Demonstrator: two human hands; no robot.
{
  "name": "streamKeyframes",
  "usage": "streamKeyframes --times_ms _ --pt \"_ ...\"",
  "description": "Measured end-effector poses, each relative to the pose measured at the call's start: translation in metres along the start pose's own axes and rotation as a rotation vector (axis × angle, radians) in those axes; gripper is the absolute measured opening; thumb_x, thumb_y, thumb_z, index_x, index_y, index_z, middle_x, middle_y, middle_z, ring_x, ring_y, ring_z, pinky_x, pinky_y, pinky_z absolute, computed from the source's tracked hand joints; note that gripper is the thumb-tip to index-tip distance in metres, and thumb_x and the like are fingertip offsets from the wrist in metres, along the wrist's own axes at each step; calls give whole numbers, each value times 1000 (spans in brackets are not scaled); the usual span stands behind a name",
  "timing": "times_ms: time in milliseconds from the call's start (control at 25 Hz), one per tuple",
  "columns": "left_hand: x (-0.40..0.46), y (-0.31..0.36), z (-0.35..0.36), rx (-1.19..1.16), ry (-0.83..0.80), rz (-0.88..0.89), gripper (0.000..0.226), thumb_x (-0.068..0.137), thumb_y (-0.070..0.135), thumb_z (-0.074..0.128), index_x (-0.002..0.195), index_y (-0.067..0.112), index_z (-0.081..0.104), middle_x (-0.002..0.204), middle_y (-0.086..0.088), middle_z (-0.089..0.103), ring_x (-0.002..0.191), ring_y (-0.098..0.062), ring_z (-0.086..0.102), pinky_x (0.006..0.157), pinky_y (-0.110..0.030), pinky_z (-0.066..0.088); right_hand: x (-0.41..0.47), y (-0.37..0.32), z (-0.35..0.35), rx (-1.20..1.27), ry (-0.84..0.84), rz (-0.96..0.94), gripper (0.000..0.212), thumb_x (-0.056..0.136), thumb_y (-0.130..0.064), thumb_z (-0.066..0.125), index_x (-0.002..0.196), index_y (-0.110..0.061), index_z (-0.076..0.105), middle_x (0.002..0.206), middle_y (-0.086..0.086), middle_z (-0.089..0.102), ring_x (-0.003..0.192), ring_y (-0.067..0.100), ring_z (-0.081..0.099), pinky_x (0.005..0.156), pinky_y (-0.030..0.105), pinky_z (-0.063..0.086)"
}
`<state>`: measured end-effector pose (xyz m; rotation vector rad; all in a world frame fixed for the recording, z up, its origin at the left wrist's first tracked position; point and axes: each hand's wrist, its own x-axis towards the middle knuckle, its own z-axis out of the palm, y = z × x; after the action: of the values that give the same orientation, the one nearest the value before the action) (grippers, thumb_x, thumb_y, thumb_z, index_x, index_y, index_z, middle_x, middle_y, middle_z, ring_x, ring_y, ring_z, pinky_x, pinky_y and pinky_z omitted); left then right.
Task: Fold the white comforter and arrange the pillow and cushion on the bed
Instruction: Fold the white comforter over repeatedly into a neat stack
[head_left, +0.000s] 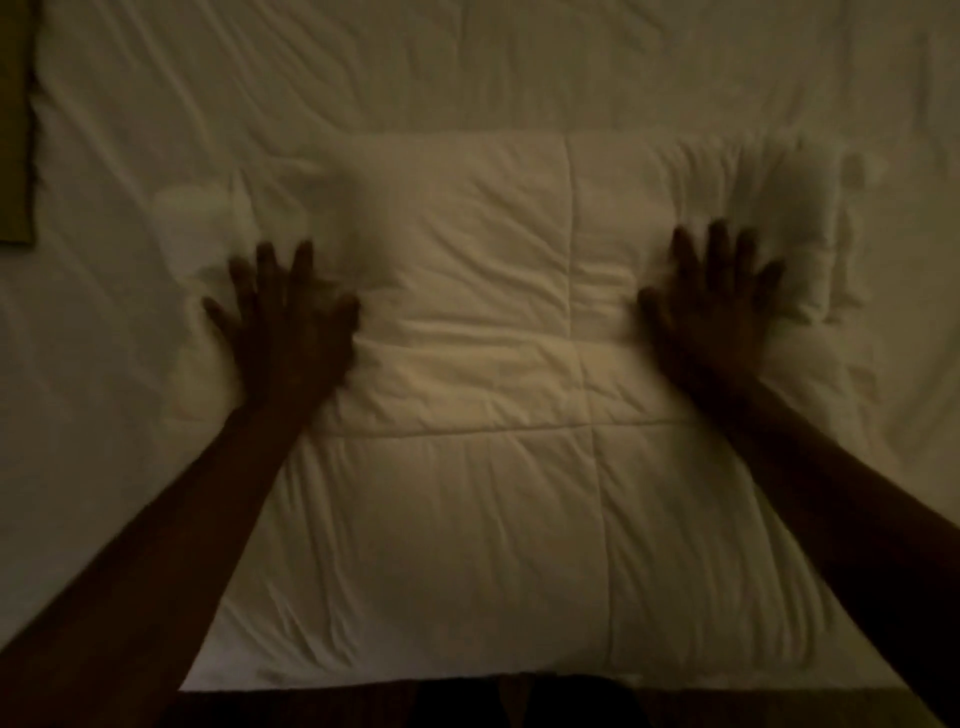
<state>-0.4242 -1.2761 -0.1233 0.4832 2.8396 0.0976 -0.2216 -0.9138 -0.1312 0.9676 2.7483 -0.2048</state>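
Note:
The white comforter (493, 395) lies folded into a thick quilted rectangle on the bed, reaching from the near edge toward the middle. My left hand (285, 317) presses flat on its left side with fingers spread. My right hand (717, 306) presses flat on its right side, fingers spread too. Both hands are blurred by motion. Neither a pillow nor a cushion shows clearly in this dim view.
The wrinkled white bed sheet (467, 67) spreads around the comforter on the left, right and far side. A dark olive fabric piece (15, 119) lies at the far left edge. The bed's near edge (363, 686) runs along the bottom, with dark floor below.

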Motion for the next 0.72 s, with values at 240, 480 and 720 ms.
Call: streamKeyframes --times_ms 240,480,720 --pt "-166 -27 3 196 -157 17 85 80 81 17 154 41 7 165 -12 -1 148 -46 -1 105 -78 7 -136 46 -5 -118 -51 44 68 94 -64 29 154 -40 8 165 3 -2 151 29 -7 118 61 2" --pt "-158 -24 62 187 -162 -40 87 83 78 25 155 38 -3 163 -15 -11 147 -50 -4 102 -80 9 -133 56 42 -35 -47 6 69 95 -62 27 155 -38 0 164 3 -11 151 28 -13 115 67 3" --pt "-149 -28 104 144 -50 -66 87 85 78 24 155 37 -7 162 -21 -9 146 -51 -6 103 -80 2 -122 63 91 14 77 -5 70 97 -56 35 155 -35 3 164 11 -6 151 34 -8 115 66 0"
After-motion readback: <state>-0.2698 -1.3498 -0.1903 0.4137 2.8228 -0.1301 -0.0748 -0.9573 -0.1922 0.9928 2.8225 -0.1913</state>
